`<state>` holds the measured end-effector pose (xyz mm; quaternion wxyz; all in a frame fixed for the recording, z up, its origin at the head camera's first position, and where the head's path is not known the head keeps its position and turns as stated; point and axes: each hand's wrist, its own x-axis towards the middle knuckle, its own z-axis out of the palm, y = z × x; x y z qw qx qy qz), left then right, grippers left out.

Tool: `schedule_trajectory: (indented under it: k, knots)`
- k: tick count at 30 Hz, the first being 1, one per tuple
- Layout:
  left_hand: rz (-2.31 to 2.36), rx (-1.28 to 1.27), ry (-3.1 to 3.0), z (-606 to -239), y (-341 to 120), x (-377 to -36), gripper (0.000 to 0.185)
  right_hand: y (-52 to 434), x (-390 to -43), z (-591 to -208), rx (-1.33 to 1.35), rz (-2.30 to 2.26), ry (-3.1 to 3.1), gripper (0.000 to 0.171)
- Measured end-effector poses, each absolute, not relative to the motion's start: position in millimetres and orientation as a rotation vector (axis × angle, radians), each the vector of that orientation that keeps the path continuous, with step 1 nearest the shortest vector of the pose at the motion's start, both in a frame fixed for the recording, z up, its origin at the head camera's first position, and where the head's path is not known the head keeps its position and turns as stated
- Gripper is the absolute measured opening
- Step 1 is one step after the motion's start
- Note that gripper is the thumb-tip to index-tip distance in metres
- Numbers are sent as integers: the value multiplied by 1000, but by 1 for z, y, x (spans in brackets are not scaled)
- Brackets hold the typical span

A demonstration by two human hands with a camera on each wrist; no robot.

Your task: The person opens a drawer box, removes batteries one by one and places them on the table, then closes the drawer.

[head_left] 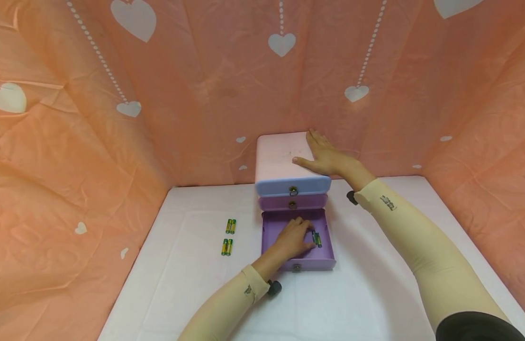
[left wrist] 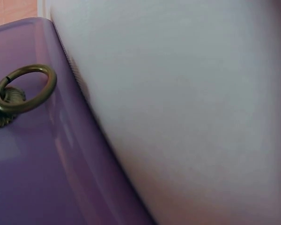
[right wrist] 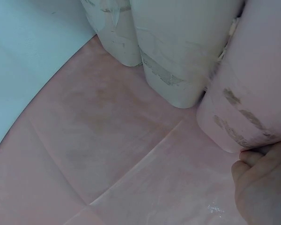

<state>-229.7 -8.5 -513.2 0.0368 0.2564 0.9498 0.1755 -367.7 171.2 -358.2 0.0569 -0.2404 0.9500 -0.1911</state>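
Peach heart-print backdrop point(head_left: 203, 85) surrounds a white table point(head_left: 373, 293); left hand point(head_left: 293, 239) pinches batteries point(head_left: 316, 238).

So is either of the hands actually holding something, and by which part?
The left hand pinches batteries in the open purple drawer, seemingly at their upper ends. The right hand holds nothing; it lies flat on the drawer unit's top.

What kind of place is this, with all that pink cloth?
Probably a staged recording booth, not a home: peach heart-print cloth backdrop, white-covered table, and a small pastel plastic drawer chest with loose green-yellow batteries.
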Motion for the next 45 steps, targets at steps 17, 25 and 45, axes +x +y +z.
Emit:
schedule_trajectory:
  k: [17, 25, 45]
  knots:
    - [686, 761, 2863, -510, -16, -228, 42, 170, -366, -358, -737, -596, 2874, 110]
    - [768, 737, 2817, -505, -25, -226, 41, 170, -366, -356, -744, -604, 2870, 110]
    - [984, 796, 2795, -499, -71, -215, 44, 172, -368, -357, -760, -606, 2876, 110]
